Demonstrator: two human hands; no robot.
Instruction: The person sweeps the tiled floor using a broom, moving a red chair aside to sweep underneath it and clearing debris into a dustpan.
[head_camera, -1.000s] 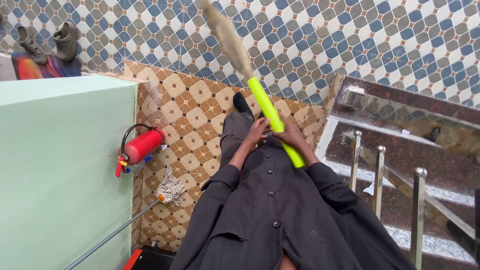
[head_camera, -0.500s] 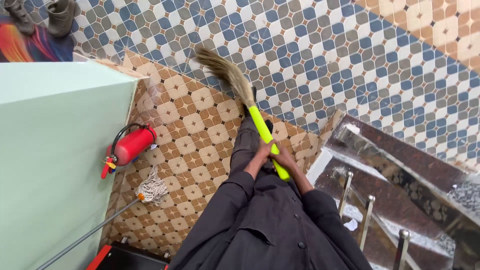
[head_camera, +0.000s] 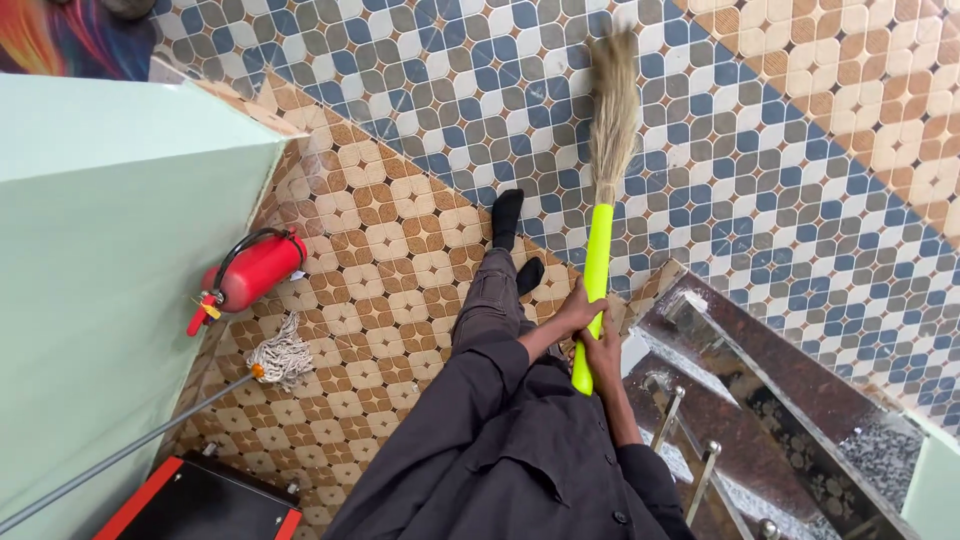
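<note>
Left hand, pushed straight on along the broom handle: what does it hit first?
Judging by the view, the left hand sits above the right hand on the yellow-green broom handle. Straight on, only bare handle, then the straw bristles over the tiled floor. Depth unclear.

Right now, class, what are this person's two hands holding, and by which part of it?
Both hands hold one broom by its bright yellow-green handle: the left hand higher up the handle, the right hand just below it, near the handle's end.

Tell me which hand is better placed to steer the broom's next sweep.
Probably the left hand: it grips higher on the broom, nearer the bristles. The right hand holds near the handle's end, acting as pivot.
</note>
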